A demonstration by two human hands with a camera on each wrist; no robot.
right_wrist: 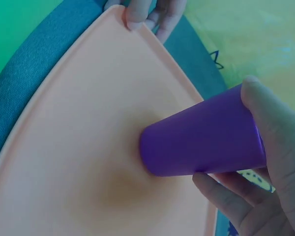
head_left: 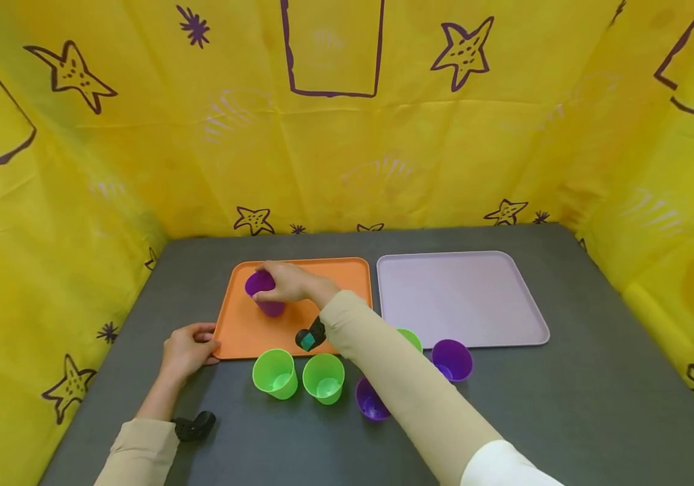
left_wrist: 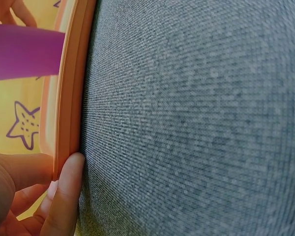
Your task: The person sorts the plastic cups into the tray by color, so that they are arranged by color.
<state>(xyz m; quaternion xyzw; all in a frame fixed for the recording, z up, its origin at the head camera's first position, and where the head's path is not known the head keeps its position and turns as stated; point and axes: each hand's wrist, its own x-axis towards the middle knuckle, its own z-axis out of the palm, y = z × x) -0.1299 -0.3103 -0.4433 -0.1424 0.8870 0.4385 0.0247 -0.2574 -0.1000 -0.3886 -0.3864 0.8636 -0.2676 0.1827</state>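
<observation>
The fingers of my right hand [head_left: 289, 282] curl around a purple cup [right_wrist: 201, 137], thumb at its rim, holding it mouth up over the left half of the orange tray [head_left: 242, 332]; whether its base touches down, I cannot tell. My left hand [head_left: 184, 349] pinches that tray's near left corner. Two green cups, one left [head_left: 275, 373] and one right [head_left: 324, 378], stand on the table [head_left: 250, 445] just in front of the orange tray. Off its near right corner sit a second purple cup [head_left: 372, 399], a third green cup [head_left: 410, 337] partly behind my sleeve [head_left: 392, 368] and, farther right, a third purple cup [head_left: 451, 360]. To its right lies a lilac tray [head_left: 459, 297]. The sorting looks barely begun, I judge: one cup is at the orange tray, five visible cups remain outside it.
</observation>
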